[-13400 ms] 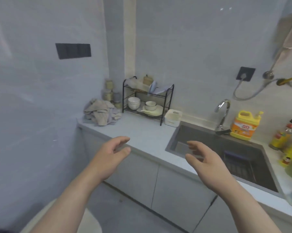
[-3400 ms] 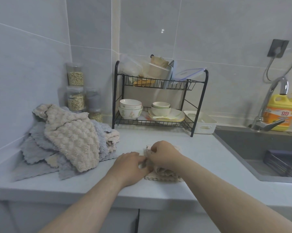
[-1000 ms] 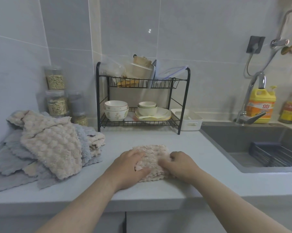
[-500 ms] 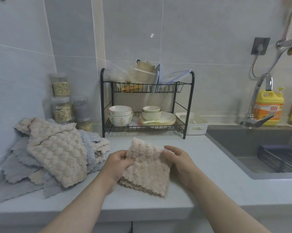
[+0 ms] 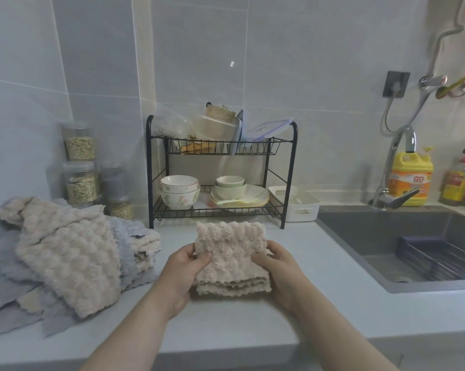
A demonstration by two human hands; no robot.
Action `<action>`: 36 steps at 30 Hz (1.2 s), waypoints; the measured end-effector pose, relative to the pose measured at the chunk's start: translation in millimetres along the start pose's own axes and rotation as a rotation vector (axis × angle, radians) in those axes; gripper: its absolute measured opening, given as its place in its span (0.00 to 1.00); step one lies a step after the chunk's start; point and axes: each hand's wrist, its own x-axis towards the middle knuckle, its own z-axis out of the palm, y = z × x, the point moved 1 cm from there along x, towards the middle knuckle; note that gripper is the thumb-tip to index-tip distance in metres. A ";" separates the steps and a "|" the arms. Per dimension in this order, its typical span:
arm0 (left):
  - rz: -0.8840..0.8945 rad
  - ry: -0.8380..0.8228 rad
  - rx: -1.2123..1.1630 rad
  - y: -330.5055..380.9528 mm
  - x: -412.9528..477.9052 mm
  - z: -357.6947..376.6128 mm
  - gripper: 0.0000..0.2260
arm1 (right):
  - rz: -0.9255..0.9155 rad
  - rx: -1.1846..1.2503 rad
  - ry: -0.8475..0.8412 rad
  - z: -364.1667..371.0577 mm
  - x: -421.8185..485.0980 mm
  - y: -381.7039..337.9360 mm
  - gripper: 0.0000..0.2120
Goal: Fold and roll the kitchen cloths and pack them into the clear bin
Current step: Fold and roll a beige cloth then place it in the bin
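Both hands clamped on beige cloth (image 5: 231,254): left hand (image 5: 184,273), right hand (image 5: 281,271) at opposite edges.

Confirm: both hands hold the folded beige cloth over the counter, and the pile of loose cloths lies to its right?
Wrong side. In the head view the left hand and right hand hold the folded beige cloth over the counter, but the pile of loose cloths lies to its left.
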 end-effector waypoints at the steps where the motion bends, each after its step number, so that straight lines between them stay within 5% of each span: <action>1: -0.006 -0.016 -0.007 1.1 -1.4 0.4 0.09 | -0.012 0.001 0.007 -0.4 0.1 -0.4 0.13; 10: -0.085 0.001 -0.174 3.0 5.6 -6.6 0.19 | -0.042 0.053 -0.070 -1.4 2.4 -2.8 0.19; 18: -0.091 0.015 -0.138 6.6 -3.8 -0.7 0.12 | 0.054 0.114 0.018 -2.9 3.6 0.1 0.09; 23: 0.026 0.061 0.234 -6.5 2.6 -3.1 0.15 | -0.126 -0.286 0.052 0.3 2.7 6.9 0.09; 26: 0.025 0.092 0.214 -11.3 4.9 -3.6 0.25 | -0.145 -0.277 0.069 -2.9 2.8 7.3 0.22; 29: 0.029 0.063 0.164 -8.3 2.3 -1.1 0.10 | -0.160 -0.245 0.055 -4.3 2.7 6.1 0.13; 36: 0.079 0.038 0.095 -4.1 -0.1 0.4 0.11 | -0.177 -0.080 -0.017 -3.3 3.1 7.4 0.19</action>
